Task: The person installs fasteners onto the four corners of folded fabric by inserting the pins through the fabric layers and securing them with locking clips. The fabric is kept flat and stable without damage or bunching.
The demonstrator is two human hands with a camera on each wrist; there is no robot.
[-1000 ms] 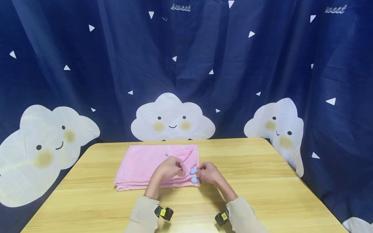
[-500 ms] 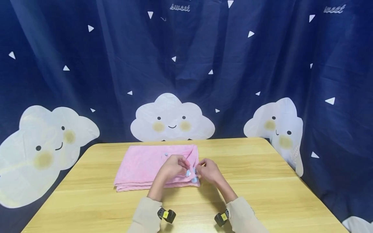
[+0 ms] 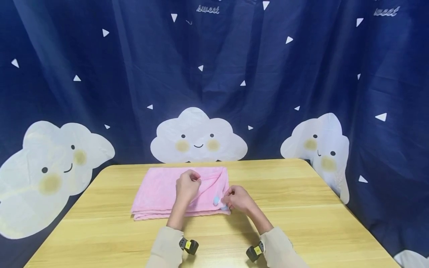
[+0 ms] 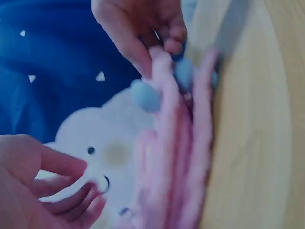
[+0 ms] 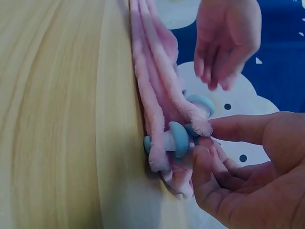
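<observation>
A pink fleece blanket (image 3: 161, 193) lies folded on the table. Pale blue mushroom-shaped clips sit along its right end: one clip (image 3: 216, 201) on the upper layer, another clip (image 5: 178, 139) through a lower layer in the right wrist view. My right hand (image 3: 238, 198) pinches the blanket's upper edge beside the upper clip (image 5: 201, 103), thumb below and index finger above. Over the middle of the blanket hovers my left hand (image 3: 187, 185). In the left wrist view its fingers (image 4: 66, 162) are loosely bent, holding nothing, apart from the cloth.
The wooden table (image 3: 301, 223) extends to both sides and in front of the blanket. Behind it hangs a dark blue curtain (image 3: 221, 56) printed with white clouds and triangles. Small black cameras (image 3: 189, 246) are strapped to both wrists.
My left hand lets go of the upper clip and moves away up and to the left, now covering the small blue spot there. My right hand stays at the blanket's right edge.
</observation>
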